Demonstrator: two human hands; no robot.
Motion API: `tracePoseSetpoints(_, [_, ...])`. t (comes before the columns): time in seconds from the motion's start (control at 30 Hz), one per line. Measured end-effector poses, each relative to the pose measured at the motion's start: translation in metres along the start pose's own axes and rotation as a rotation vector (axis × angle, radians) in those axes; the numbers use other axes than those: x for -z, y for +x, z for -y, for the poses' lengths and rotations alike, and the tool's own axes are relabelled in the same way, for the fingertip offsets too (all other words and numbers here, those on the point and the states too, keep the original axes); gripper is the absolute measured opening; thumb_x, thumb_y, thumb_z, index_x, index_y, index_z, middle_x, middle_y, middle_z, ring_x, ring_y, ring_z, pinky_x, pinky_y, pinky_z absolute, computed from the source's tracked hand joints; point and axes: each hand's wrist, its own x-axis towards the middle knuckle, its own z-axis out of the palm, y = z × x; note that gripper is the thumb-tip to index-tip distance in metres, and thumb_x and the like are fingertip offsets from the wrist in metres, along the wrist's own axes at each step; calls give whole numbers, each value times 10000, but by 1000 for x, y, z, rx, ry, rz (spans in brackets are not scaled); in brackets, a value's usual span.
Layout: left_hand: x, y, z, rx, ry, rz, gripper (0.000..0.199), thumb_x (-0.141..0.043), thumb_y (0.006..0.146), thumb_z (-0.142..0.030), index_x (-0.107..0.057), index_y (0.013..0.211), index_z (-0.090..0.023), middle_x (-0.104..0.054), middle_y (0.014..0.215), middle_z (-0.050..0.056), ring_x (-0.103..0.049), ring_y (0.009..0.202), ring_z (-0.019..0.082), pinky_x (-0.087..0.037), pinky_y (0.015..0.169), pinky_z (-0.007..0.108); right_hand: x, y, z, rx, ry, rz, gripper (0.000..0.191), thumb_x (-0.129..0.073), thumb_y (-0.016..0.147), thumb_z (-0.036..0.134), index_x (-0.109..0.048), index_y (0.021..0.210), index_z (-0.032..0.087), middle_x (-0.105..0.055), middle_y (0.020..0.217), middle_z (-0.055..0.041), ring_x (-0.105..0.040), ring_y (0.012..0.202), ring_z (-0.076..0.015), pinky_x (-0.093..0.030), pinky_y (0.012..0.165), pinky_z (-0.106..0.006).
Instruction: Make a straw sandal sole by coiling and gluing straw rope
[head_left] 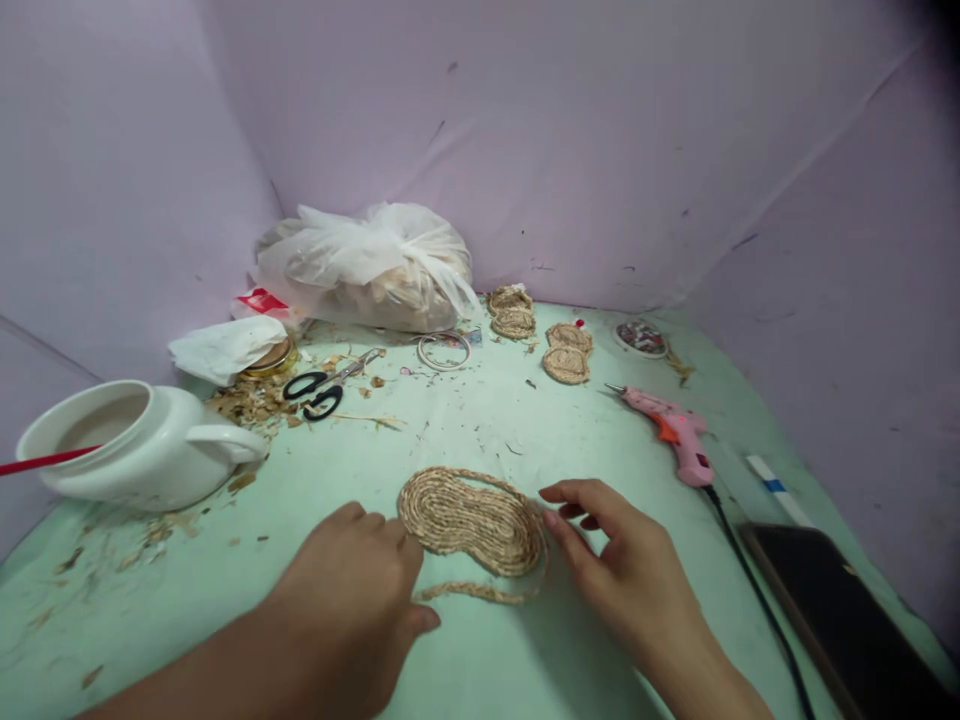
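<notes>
A coiled sole shape of braided straw (472,520) lies flat on the green table between my hands. Its loose braid end (480,592) runs along the near side toward my left hand. My left hand (360,590) is curled at the coil's left edge, knuckles up, with the fingertips hidden; the braid end meets it near the thumb. At the right edge, my right hand (619,550) has its thumb and index finger close together but apart, with nothing visible between them. A thin strand loops from the coil's right side down to the braid.
A pink glue gun (675,430) with a black cable and a dark phone (840,610) lie right. Scissors (326,385), a white pot (142,440) and straw scraps are left. Behind are a plastic bag (375,265), a ring (444,352), small woven pieces (568,352) and a dish (641,338).
</notes>
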Motion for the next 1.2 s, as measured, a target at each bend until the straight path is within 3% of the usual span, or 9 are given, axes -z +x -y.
tracePoseSetpoints(0.1, [-22,-2,-5,-22,-45,-166,148,-496,768,-220,-568,645,-179,-593,639,55,-526,591,215,-390,591,371,-7,12,-9,-86,-133,57,208,-502,771,338,-629,875,210,-674,791,-33,-603,666,-182,-449,613,-303])
tracePoseSetpoints(0.23, [-21,12,-1,-41,-167,-427,224,-386,836,-163,-591,746,-171,-597,738,70,-524,710,210,-401,651,370,-12,15,-12,-130,-120,156,179,-504,764,273,-636,873,219,-694,780,-20,-626,697,-185,-456,633,-297])
tracePoseSetpoints(0.37, [-14,34,-7,-259,-203,-309,179,-457,792,-164,-612,882,-159,-611,1020,92,-499,950,253,-376,846,430,-9,14,-13,-100,-116,179,221,-496,753,209,-628,930,207,-695,783,-29,-631,709,-195,-457,654,-311])
tracePoseSetpoints(0.47, [-20,44,-16,-313,-188,-206,254,-504,734,-173,-604,965,-140,-588,1134,107,-488,996,279,-369,866,450,-6,14,-12,-74,-124,210,229,-509,732,175,-631,921,215,-688,792,-26,-627,707,-190,-456,645,-300])
tracePoseSetpoints(0.67, [-33,47,-14,-307,-212,-217,279,-485,728,-144,-598,982,-166,-600,1162,79,-499,1029,264,-324,890,453,-7,11,-10,-33,-222,214,238,-473,737,125,-637,879,224,-652,774,-20,-600,683,-175,-448,625,-291])
tracePoseSetpoints(0.83, [-33,47,-13,-315,-204,-245,230,-507,735,-180,-606,942,-181,-633,1102,71,-528,980,242,-260,926,479,-12,4,-14,114,-326,150,251,-447,770,122,-655,849,238,-623,789,-37,-586,726,-180,-448,605,-277])
tracePoseSetpoints(1.03, [-33,48,-13,-317,-194,-255,225,-523,721,-169,-603,931,-178,-640,1070,74,-527,982,240,-252,951,467,-18,-5,-26,319,-429,27,381,-398,764,51,-647,987,234,-628,842,-68,-583,734,-175,-451,536,-247])
tracePoseSetpoints(1.1, [-30,48,-14,-307,-191,-235,236,-512,716,-149,-599,933,-184,-637,1069,74,-532,967,237,-257,959,463,-19,-6,-28,331,-392,25,398,-389,758,35,-646,1003,214,-624,845,-76,-583,739,-173,-470,568,-257])
tracePoseSetpoints(1.2, [-23,48,-15,-236,-148,-207,383,-499,709,-123,-545,1087,-162,-557,1200,116,-500,1031,265,-264,956,478,-19,-5,-25,293,-338,32,390,-390,750,32,-660,975,202,-619,843,-78,-580,745,-177,-479,589,-271])
